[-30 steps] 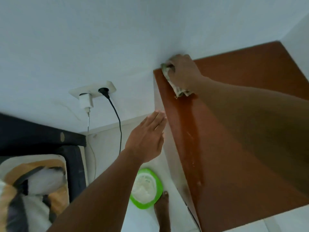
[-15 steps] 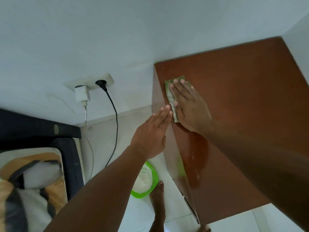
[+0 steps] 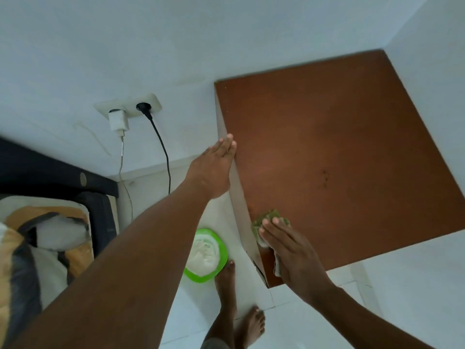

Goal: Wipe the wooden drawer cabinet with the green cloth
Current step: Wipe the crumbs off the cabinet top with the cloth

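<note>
The wooden drawer cabinet (image 3: 339,152) shows its reddish-brown top from above, pushed into the wall corner. My right hand (image 3: 292,253) presses flat on the crumpled green cloth (image 3: 268,220) at the top's near left edge, close to the front corner. Most of the cloth is hidden under my palm. My left hand (image 3: 214,170) is flat with fingers together, resting against the cabinet's left side panel just below the top edge, holding nothing.
A green bowl (image 3: 222,250) with white contents sits on the tiled floor by my bare feet (image 3: 227,280), left of the cabinet. A wall socket (image 3: 128,107) holds a white charger and a black plug with hanging cables. A bed with pillows (image 3: 45,243) is at the left.
My right hand has dragged the cloth along the left edge of the top, from the back corner toward the front. My left hand stayed on the side panel.
</note>
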{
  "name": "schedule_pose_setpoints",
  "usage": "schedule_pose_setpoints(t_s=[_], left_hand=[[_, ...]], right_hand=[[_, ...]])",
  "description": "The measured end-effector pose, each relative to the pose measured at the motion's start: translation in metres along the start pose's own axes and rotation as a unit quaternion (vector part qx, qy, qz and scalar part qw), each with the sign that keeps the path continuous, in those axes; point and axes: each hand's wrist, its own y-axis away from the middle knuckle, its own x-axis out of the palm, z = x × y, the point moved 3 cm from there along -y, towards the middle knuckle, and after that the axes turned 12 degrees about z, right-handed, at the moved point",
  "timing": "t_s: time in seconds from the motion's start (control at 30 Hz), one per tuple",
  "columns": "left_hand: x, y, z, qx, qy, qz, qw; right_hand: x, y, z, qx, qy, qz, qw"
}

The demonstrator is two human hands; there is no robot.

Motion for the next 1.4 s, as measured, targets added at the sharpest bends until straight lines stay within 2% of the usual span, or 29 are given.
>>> schedule_pose_setpoints(t_s=[0.1,0.3,0.4,0.53,0.7,0.83,0.9,1.0,1.23,1.4], left_hand=[[-0.002,0.001,-0.010,-0.026,-0.011,0.012,1.000],[-0.007,0.008,-0.017,-0.065,-0.011,0.018,0.998],[-0.011,0.007,-0.015,-0.066,-0.012,0.022,0.997],[-0.007,0.006,-0.011,-0.052,-0.010,0.014,0.999],[-0.006,0.005,-0.006,-0.035,-0.018,0.008,0.999],[-0.006,0.001,0.000,-0.017,-0.038,0.012,0.999],[-0.005,-0.002,0.002,-0.005,-0.047,0.013,0.999],[-0.003,-0.003,0.008,0.011,-0.066,0.017,0.998],[-0.002,0.000,0.006,0.023,-0.072,0.023,0.997],[0.000,0.005,-0.003,0.001,-0.057,0.017,0.998]], right_hand=[[0.010,0.033,0.003,0.016,-0.017,0.039,0.999],[0.000,0.064,-0.005,0.003,-0.005,0.012,1.000],[-0.025,0.053,-0.023,0.031,-0.012,-0.041,0.999],[-0.070,0.002,-0.049,0.095,-0.030,-0.112,0.989],[-0.115,-0.120,-0.047,0.142,-0.049,-0.155,0.976],[-0.108,-0.212,-0.049,0.201,-0.079,-0.099,0.971],[-0.083,-0.219,-0.041,0.194,-0.025,-0.086,0.977],[-0.047,-0.184,-0.014,0.176,0.048,-0.062,0.981],[0.006,-0.045,0.047,0.175,0.006,-0.062,0.983],[0.029,0.041,0.056,0.136,0.017,-0.096,0.986]])
